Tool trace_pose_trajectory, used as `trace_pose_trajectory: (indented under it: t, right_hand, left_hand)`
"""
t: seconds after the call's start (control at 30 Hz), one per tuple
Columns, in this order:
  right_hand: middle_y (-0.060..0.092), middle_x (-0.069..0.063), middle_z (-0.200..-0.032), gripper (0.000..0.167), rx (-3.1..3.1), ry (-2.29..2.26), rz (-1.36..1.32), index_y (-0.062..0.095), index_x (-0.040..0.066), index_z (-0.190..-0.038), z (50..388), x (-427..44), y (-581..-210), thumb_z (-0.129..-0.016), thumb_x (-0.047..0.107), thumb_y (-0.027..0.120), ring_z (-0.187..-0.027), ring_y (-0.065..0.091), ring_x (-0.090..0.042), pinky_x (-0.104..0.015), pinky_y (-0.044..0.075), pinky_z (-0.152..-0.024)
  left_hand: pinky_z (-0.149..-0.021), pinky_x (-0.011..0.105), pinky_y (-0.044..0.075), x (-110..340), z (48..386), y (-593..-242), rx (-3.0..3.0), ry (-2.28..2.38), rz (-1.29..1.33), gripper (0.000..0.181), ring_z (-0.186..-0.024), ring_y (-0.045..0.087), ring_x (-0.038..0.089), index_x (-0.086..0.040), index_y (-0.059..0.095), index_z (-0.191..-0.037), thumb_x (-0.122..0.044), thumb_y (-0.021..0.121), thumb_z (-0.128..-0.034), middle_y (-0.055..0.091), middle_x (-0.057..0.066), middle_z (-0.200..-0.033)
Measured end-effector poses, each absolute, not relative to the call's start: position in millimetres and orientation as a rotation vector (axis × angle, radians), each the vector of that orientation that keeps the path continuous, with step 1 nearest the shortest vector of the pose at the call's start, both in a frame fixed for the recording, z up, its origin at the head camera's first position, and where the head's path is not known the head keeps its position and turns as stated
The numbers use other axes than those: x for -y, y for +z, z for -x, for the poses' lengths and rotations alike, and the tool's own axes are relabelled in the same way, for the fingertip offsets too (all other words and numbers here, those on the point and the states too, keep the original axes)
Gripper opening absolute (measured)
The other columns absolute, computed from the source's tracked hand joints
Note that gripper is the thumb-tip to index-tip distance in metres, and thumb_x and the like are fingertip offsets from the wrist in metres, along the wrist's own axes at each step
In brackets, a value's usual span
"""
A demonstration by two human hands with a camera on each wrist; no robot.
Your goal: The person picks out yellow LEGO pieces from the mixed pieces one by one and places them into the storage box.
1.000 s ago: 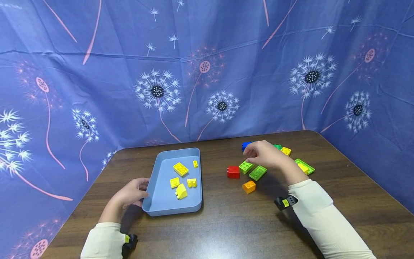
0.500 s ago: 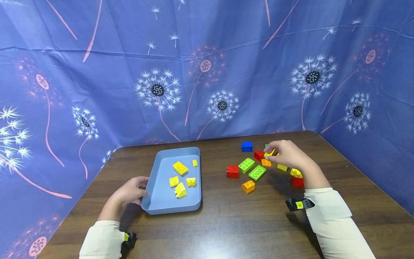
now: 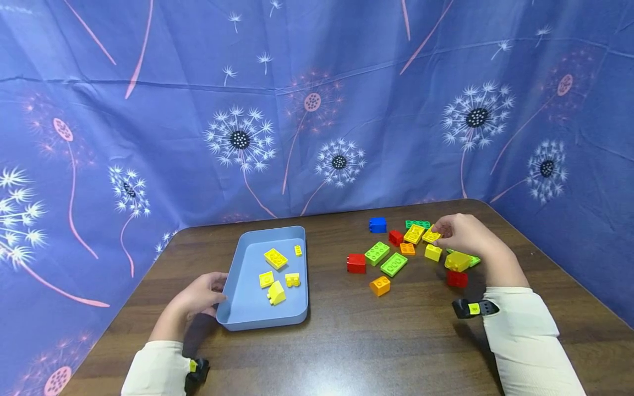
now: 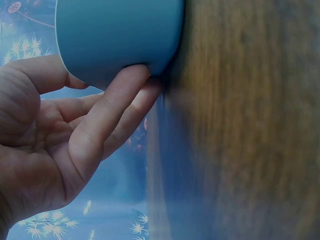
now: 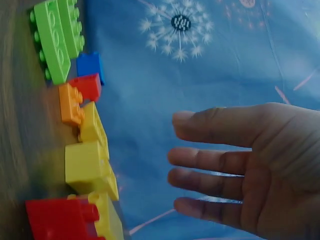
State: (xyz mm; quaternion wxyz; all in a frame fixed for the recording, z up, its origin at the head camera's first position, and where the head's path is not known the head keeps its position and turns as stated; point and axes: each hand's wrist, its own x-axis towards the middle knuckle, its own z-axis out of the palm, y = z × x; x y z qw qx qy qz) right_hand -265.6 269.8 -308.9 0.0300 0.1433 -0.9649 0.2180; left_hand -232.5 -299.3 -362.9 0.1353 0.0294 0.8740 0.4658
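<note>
Head view: our right hand (image 3: 464, 235), spread, empty, has shifted beside a yellow brick (image 3: 430, 236), still unlifted; our left hand (image 3: 197, 296) pinches the tray (image 3: 247, 300).

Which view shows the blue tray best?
The head view: it shows nearly the whole tray from above, including the five yellow bricks inside, with the left hand at one side. The left wrist view gives only a close piece of its outer wall, fingers against it; the right wrist view does not show it.

Bricks (image 3: 356, 263) and tray (image 3: 246, 301) look smooth plastic, the table (image 3: 346, 341) glossy wood.
</note>
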Motion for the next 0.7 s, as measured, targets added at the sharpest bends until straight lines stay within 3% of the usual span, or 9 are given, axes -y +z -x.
trace_pose_trajectory:
  t: [0.3, 0.7]
  right_hand:
    - [0.063, -0.032, -0.107, 0.042, 3.120, 0.672, -0.374, 0.065, -0.010, -0.109, 267.2, -285.9, -318.0, -0.078, 0.014, 0.078, -0.095, 0.060, -0.047, -0.054, 0.055, -0.076]
    - [0.060, -0.036, -0.108, 0.043, 3.208, 0.656, -0.258, 0.065, -0.011, -0.107, 271.3, -289.1, -332.1, -0.073, 0.009, 0.081, -0.099, 0.057, -0.051, -0.060, 0.051, -0.081]
  left_hand:
    - [-0.065, 0.046, 0.060, 300.2, 235.4, -364.4, -2.540, 1.355, -0.099, 0.057, -0.097, 0.062, 0.037, 0.019, 0.035, -0.137, 0.010, 0.056, -0.0843, 0.054, 0.034, -0.117]
    - [-0.066, 0.047, 0.060, 300.1, 234.2, -365.1, -2.539, 1.329, -0.058, 0.056, -0.100, 0.062, 0.040, 0.018, 0.035, -0.138, 0.009, 0.056, -0.0865, 0.055, 0.033, -0.118]
